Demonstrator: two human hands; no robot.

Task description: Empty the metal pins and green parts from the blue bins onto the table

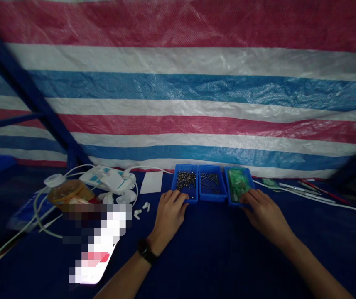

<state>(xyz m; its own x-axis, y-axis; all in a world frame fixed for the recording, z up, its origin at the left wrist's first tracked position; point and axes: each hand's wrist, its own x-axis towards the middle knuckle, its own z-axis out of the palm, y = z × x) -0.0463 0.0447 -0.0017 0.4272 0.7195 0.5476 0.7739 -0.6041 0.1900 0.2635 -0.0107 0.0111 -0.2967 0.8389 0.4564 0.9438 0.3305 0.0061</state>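
A striped tarpaulin (196, 83) fills the far side like a wall, its bands red, white and blue, crinkled and faintly shiny where light catches it. On the left a dark blue beam (25, 87) runs slantwise down across the sheet. Near, a dark blue cloth-covered table (215, 253) spreads left to right, dim at its edges.

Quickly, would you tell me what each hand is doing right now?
Left hand: holds nothing, fingers resting on the left blue tray of small metal parts.
Right hand: holds nothing, fingertips at the right blue tray of green parts.
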